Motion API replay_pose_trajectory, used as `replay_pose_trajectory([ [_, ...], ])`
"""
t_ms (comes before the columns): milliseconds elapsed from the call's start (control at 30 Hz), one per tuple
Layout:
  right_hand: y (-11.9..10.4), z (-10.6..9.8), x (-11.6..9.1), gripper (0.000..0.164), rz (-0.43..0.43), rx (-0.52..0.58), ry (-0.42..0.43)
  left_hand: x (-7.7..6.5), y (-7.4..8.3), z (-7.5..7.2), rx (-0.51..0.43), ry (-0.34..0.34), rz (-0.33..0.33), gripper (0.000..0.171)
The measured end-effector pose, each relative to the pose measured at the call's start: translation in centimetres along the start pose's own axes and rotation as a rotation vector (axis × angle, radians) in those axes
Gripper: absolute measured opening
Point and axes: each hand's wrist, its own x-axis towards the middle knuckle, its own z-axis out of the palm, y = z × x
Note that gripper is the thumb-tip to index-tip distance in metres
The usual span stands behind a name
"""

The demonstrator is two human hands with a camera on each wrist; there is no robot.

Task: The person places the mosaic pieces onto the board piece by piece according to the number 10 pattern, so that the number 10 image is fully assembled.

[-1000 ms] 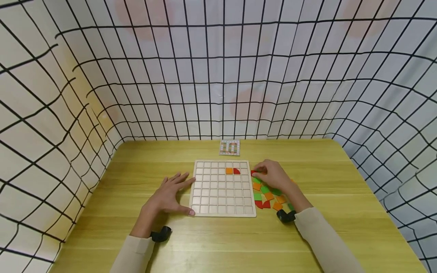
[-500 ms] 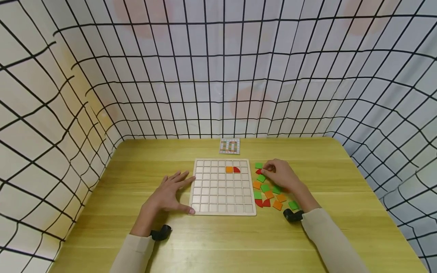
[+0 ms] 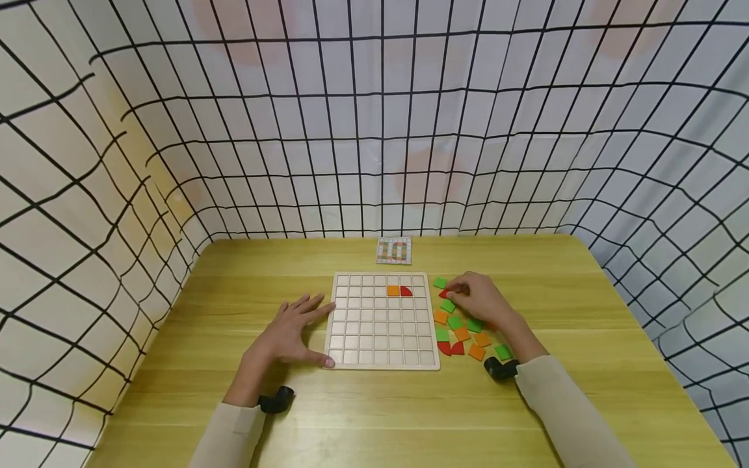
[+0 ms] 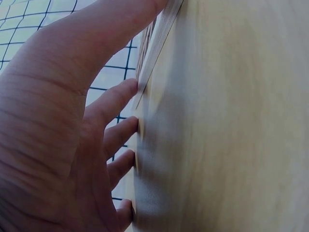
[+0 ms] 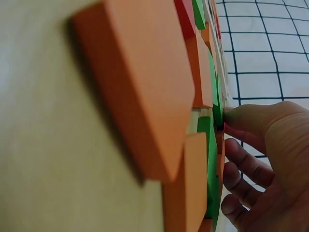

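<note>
My left hand (image 3: 288, 335) spreads its fingers at the left side of a pale wooden grid board (image 3: 374, 331); thumb and index finger touch the board's edge. In the left wrist view the other fingertips (image 4: 126, 124) rest on the table. An orange square tile (image 3: 393, 290) and a red quarter-round tile (image 3: 406, 291) sit side by side in the board's upper right cells. Right of the board, my right hand (image 3: 482, 299) pinches a red tile (image 3: 443, 294) between thumb and forefinger, its shape partly hidden by the fingers. A green tile (image 3: 440, 283) lies just beyond it.
Several loose tiles lie right of the board, among them a green tile (image 3: 455, 322), an orange tile (image 3: 476, 351) and a red tile (image 3: 444, 348). A small pattern card (image 3: 394, 250) is behind the board. White walls with black netting (image 3: 383, 156) enclose the table.
My right hand has drawn back slightly to the right with the red tile, away from the board's edge. The green tile beyond has come into view and shifted slightly left. The left hand stays put.
</note>
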Motion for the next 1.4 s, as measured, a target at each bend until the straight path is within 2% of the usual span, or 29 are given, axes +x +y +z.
replay_pose_trajectory([
  [333, 0.0, 0.19, 0.14, 0.011, 0.005, 0.035, 0.005, 0.05, 0.09, 0.06, -0.006, 0.01, -0.003, 0.115],
  [467, 0.04, 0.02, -0.06, 0.008, -0.007, 0.038, 0.034, 0.01, 0.06, 0.05, -0.008, 0.007, -0.004, 0.116],
  [667, 0.14, -0.27, -0.43, 0.006, -0.033, 0.026, 0.02, 0.05, -0.14, 0.08, 0.003, -0.007, -0.009, 0.117],
  [767, 0.17, -0.23, -0.49, 0.011, -0.022, 0.036, 0.022, 0.04, -0.17, 0.08, 0.009, -0.009, -0.012, 0.118],
  [967, 0.08, -0.22, -0.46, 0.035, 0.039, -0.011, 0.029, 0.07, 0.01, 0.1, 0.001, -0.002, -0.002, 0.116],
  [1167, 0.44, -0.38, -0.27, 0.033, 0.055, -0.063, 0.03, 0.06, 0.11, 0.0, 0.001, -0.005, -0.009, 0.115],
  [1400, 0.82, -0.42, -0.2, 0.04, 0.05, -0.067, 0.036, 0.0, -0.03, -0.01, 0.0, -0.009, -0.014, 0.116],
])
